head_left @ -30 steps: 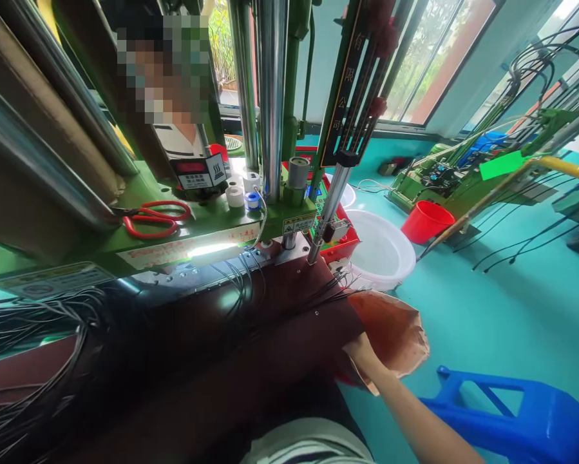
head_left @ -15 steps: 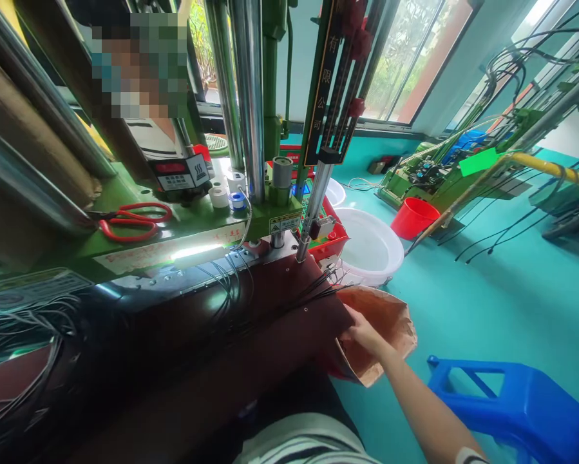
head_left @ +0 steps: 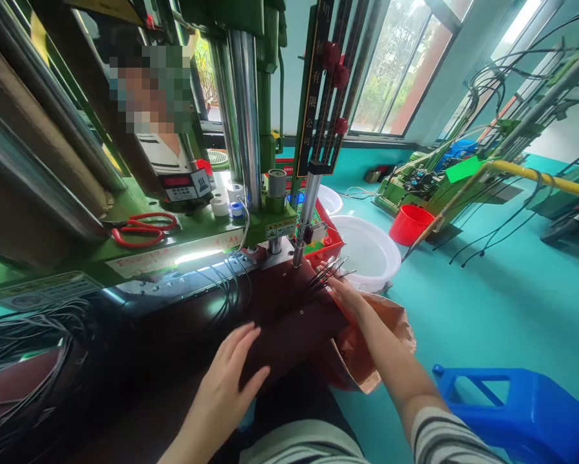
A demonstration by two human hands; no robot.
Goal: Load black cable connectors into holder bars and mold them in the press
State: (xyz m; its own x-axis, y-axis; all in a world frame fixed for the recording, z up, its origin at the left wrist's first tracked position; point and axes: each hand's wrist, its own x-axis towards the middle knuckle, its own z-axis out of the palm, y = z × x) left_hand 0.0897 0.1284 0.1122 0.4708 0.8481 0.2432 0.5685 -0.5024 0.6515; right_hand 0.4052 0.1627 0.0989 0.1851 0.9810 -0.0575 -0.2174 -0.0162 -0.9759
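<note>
My right hand is at the right end of the dark brown work surface, fingers curled around a bundle of thin black cables near their bare metallic ends. The ends stick up and outward past the edge. Over the front of the surface hovers my left hand, its thumb and fingers spread, with nothing in it. More thin black cables run out from beneath the lit strip of the green machine. A thick heap of black cables lies at the left.
Red-handled scissors and white tape rolls sit on the machine ledge. Below the right edge is an open brown paper-lined container. A white tub, red bucket and blue stool stand on the floor.
My right hand has risen from the paper-lined container to the cable ends, which now point more upward. My left hand has come into view over the work surface.
</note>
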